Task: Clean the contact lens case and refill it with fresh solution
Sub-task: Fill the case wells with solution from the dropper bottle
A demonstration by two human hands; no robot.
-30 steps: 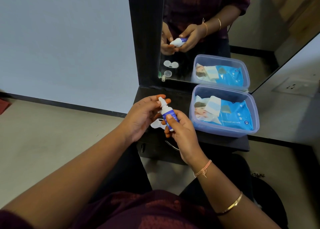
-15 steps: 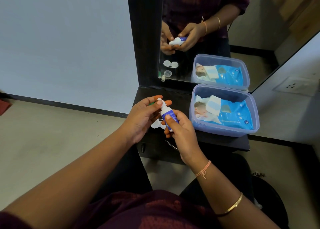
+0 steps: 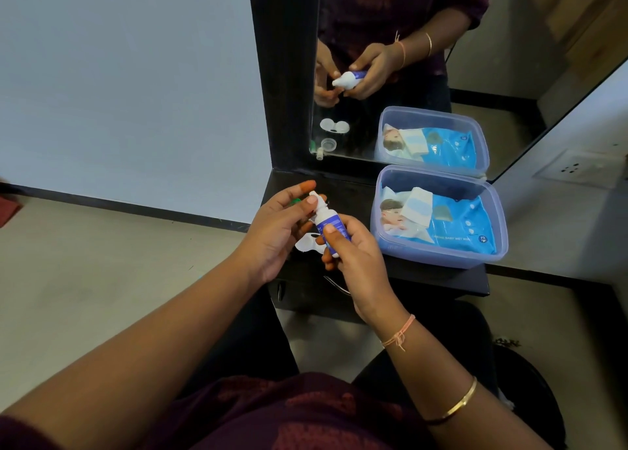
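Note:
My right hand (image 3: 356, 259) grips a small white solution bottle (image 3: 331, 223) with a blue label, held upright over the black shelf (image 3: 424, 276). My left hand (image 3: 275, 232) pinches the bottle's white tip between thumb and fingers. Below both hands, the white contact lens case (image 3: 306, 244) lies on the shelf, mostly hidden by them. A bit of a green object (image 3: 296, 202) shows behind my left fingers. The mirror (image 3: 492, 75) reflects the open case and a loose clear cap.
A clear plastic box (image 3: 441, 259) holding a blue pack of wet wipes (image 3: 452, 225) stands on the shelf's right half, against the mirror. A wall socket (image 3: 577, 169) is on the right wall. The floor lies to the left of the shelf.
My left fingers have shifted slightly around the bottle's tip. The bottle and my right hand stay in nearly the same place.

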